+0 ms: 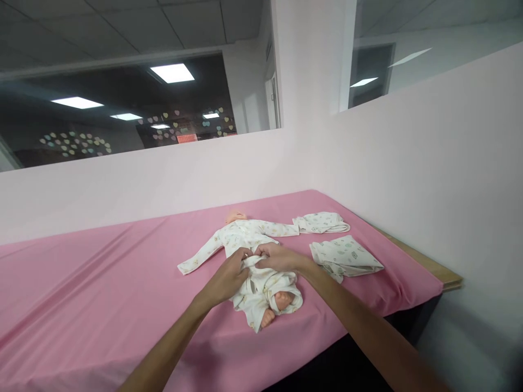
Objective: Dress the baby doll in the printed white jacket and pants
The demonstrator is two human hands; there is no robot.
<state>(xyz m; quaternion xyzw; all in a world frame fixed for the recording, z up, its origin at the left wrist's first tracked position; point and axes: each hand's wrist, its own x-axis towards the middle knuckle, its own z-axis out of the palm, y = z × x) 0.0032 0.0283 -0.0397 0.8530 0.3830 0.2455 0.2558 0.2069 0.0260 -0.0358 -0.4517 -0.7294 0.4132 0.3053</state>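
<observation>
A baby doll [236, 216] lies on its back on the pink-covered table, its head toward the wall and its feet toward me. It wears a white printed long-sleeved top [241, 233], both sleeves spread out sideways. White printed pants [265, 286] are around its legs, and the bare feet show at the leg openings. My left hand [235, 272] pinches the pants' waist on the left. Close beside it, my right hand [278, 257] pinches the waist on the right. The fingertips of both hands nearly meet at the doll's middle.
Two folded white printed cloths lie right of the doll: a smaller folded cloth [322, 222] farther back and a larger folded cloth [346, 256] nearer. The pink sheet [122, 283] covers the table, with a wooden board edge [441, 275] at right. White walls with windows border the back and right.
</observation>
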